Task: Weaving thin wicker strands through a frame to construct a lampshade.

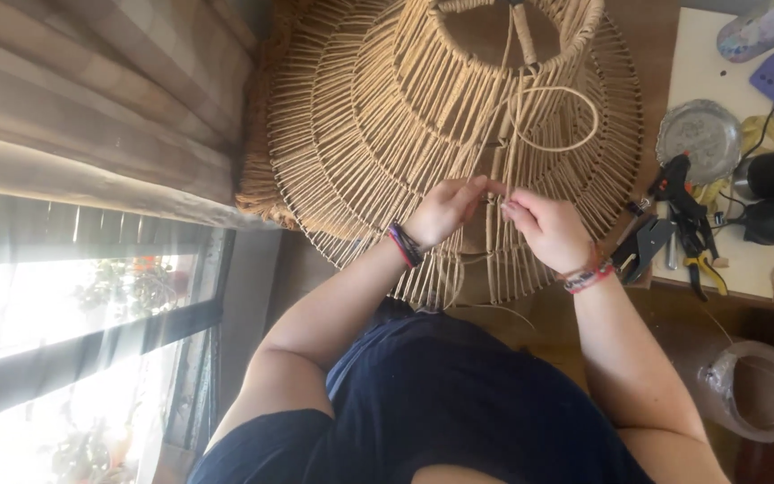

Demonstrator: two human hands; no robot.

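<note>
Lampshade top cut off

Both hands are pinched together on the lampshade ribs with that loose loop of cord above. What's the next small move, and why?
Probably draw the cord loop snug. The left hand and right hand meet fingertip to fingertip at one rib of the woven lampshade frame, and the loop above them hangs slack, so the wrap looks untightened.

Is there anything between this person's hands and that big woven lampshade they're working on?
Nothing visible does. Both the left hand and the right hand already rest on the woven lampshade, fingertips meeting at its ribs and pinching a strand of cord. The pliers and other tools lie off on the side table.
</note>
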